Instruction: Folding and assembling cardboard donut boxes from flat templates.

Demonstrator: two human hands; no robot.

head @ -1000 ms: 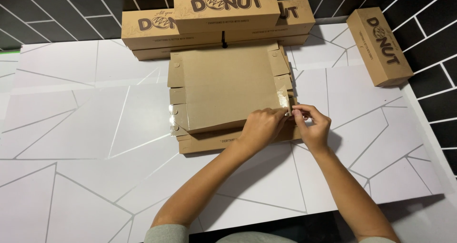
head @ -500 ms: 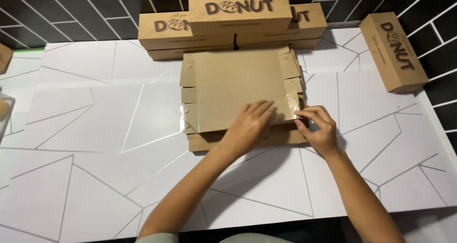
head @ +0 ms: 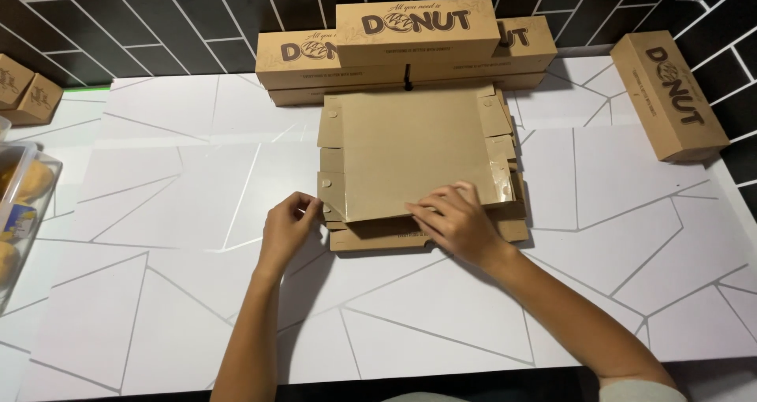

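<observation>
Left fingers (head: 303,206): pinched at the left edge of the top flat carton, on its small side flap with a round dot; thumb and forefinger closed on the cardboard.
Left hand (head: 285,230): one, resting on the table just left of the stack's near left corner.
Right fingers (head: 441,205): spread and pressed flat on the near edge of the top flat carton; not curled round anything.
Right hand (head: 457,225): one, palm down over the stack's near right part, forearm running off to the lower right.
Top flat carton (head: 410,146): one unfolded brown cardboard blank, plain side up, side flaps showing on both left and right edges; lies uppermost on the stack.
Stack of flat cartons (head: 394,236): several more blanks beneath, their edges showing at the near and right sides; exact count cannot be told. Stands at the table's middle, towards the far wall.
Made-up boxes (head: 418,31): long brown printed boxes behind the stack; at least three visible, one set on top of two others, against the wall.
Single box (head: 666,94): one, lying at an angle at the far right, well apart from the stack.
Small boxes (head: 24,87): two, far left corner.
Clear container (head: 20,205): one, at the left edge, holding yellow-brown rounded pieces.
Table (head: 158,307): one, white with thin grey angular lines.
Wall (head: 158,16): dark tiles, pale joints.
</observation>
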